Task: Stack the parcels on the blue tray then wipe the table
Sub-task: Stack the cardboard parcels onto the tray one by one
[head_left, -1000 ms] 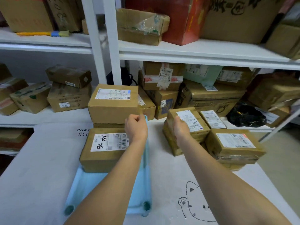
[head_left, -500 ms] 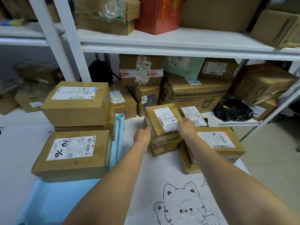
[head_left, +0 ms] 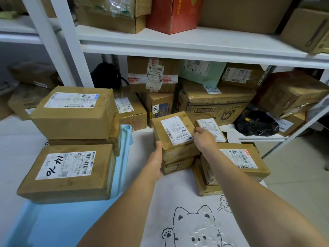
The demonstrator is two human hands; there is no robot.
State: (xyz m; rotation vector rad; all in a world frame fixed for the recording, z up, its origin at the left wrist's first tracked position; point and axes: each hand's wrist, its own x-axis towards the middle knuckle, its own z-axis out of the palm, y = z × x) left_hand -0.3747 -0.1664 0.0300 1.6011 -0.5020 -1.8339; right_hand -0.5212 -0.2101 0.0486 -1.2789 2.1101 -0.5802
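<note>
A blue tray lies at the left of the table. On it sit a brown parcel marked "14 70" and, behind that, a stack with a large parcel on top. In the middle stands a small stack, and both hands hold its top parcel. My left hand grips the near left side, my right hand the far right edge. A small parcel and a flat labelled parcel lie to the right.
The table wears a white cloth with a cat drawing. White shelves behind hold several cardboard boxes, a red box, a green parcel and black bags. Floor shows at the right.
My left hand left the parcels on the tray and came across to the middle stack. Both hands have closed on its top parcel. The view swung right.
</note>
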